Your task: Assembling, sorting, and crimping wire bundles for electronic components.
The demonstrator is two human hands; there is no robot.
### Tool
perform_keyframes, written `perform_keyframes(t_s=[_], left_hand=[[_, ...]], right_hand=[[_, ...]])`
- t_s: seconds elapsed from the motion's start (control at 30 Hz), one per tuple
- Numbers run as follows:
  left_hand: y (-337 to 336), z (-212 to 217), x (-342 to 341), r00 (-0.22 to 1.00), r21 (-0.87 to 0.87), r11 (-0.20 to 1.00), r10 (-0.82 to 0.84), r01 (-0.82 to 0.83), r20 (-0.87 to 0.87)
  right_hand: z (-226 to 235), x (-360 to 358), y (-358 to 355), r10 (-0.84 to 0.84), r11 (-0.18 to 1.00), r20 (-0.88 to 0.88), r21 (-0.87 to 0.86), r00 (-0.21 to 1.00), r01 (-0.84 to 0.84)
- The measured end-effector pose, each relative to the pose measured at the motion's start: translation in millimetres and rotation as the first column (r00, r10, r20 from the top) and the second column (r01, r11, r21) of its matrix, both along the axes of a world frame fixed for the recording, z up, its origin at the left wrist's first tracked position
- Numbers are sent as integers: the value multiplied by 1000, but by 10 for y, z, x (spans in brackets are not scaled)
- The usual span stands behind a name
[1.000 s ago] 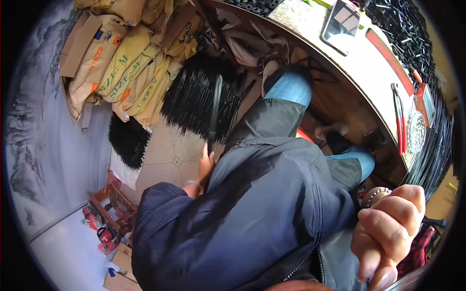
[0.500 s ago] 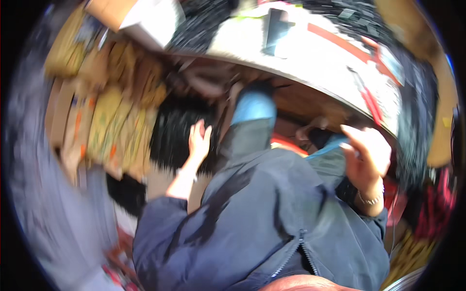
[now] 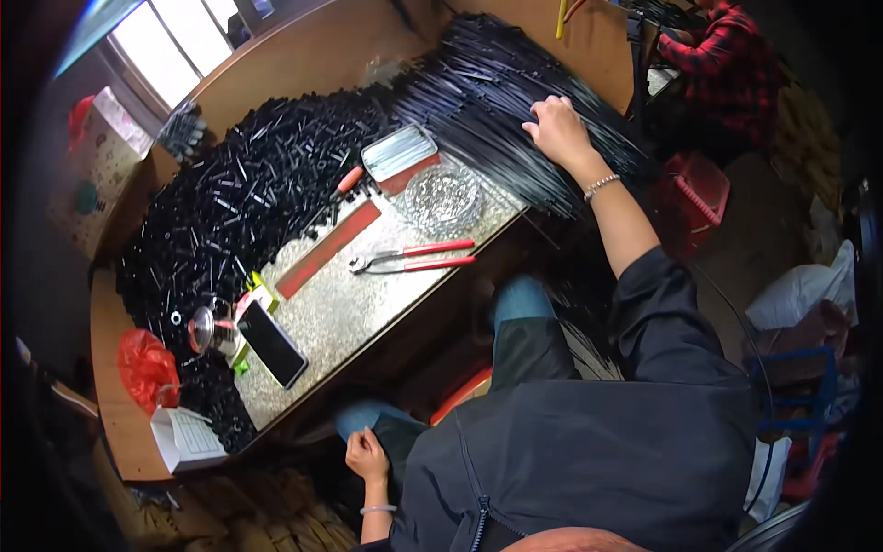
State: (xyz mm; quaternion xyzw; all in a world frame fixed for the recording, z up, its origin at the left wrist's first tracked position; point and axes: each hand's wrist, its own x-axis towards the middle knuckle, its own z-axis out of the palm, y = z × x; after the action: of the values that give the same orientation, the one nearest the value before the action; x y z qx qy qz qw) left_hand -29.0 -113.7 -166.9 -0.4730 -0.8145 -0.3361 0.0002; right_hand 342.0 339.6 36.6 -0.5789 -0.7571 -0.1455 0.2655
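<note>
My right hand point(image 3: 558, 129) reaches over a thick spread of long, thin black strands point(image 3: 497, 101) on the far right of the table. Its fingers are bent, with the thumb apart, and nothing shows in them. My left hand point(image 3: 366, 455) rests by my left knee below the table's edge, fingers curled in and apparently nothing in them. Between the two on the worktop point(image 3: 340, 322) lie red-handled pincers point(image 3: 414, 257), a red strip point(image 3: 328, 250) and a dark phone point(image 3: 271, 343). A clear glass dish point(image 3: 441, 200) sits beside a shallow rectangular container point(image 3: 399, 154) of thin pale rods.
A large heap of short black tube-like pieces point(image 3: 248, 175) covers the table's far left. Beside it are a red plastic bag point(image 3: 147, 370) and an open white box point(image 3: 189, 440). A person in a checked shirt point(image 3: 727, 64) works beyond a red basket point(image 3: 694, 198).
My view has swung across to the table. My right hand has moved out over the long strands. My left hand has left the black bristly bundle's side and lies by my knee.
</note>
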Motion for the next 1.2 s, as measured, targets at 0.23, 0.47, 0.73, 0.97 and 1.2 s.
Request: perform_keyframes(t_s=[0.23,0.47,0.73,0.97,1.2], left_hand=[[24,-87,-12,1000,-1,1000,29,-29,-3],[62,-42,35,998,-11,999,53,-53,-44],[94,114,121,993,-20,998,63,-66,-102],[55,109,98,991,-32,996,83,-87,-109],[-2,-266,-88,997,16,998,59,-59,-43]], right_hand=[[-31,-113,851,-210,913,204,-308,956,266],[-268,-245,1048,-336,909,170,-198,926,366],[-316,-211,1145,-409,879,146,-202,901,431],[-96,-181,956,-318,928,290,-97,902,359],[127,-9,871,-257,960,312,-26,915,278]])
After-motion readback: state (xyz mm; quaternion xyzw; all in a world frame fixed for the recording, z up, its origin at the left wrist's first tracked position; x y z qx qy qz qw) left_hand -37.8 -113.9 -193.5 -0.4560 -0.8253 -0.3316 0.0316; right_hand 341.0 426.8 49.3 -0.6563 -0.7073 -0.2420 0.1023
